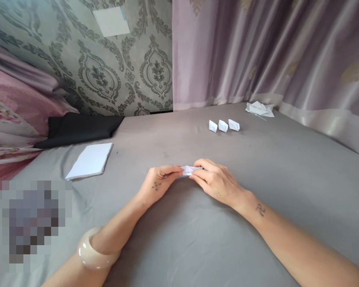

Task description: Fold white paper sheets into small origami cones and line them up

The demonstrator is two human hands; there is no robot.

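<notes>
A small folded white paper point(188, 170) is stretched between my two hands, just above the grey sheet. My left hand point(161, 181) pinches its left end between thumb and fingers. At the other end, my right hand point(217, 179) grips the paper with thumb and fingertips, covering part of it. Farther back, three small folded paper pieces point(223, 126) sit in a row on the sheet. To the left lies a stack of white paper point(91, 160).
The grey sheet point(287, 179) covers the surface. Folded black cloth point(83, 128) lies at the back left. Crumpled white paper point(259, 108) with a thin light-blue stick point(261, 117) rests near the curtain point(227, 52). A pixelated patch hides the lower left.
</notes>
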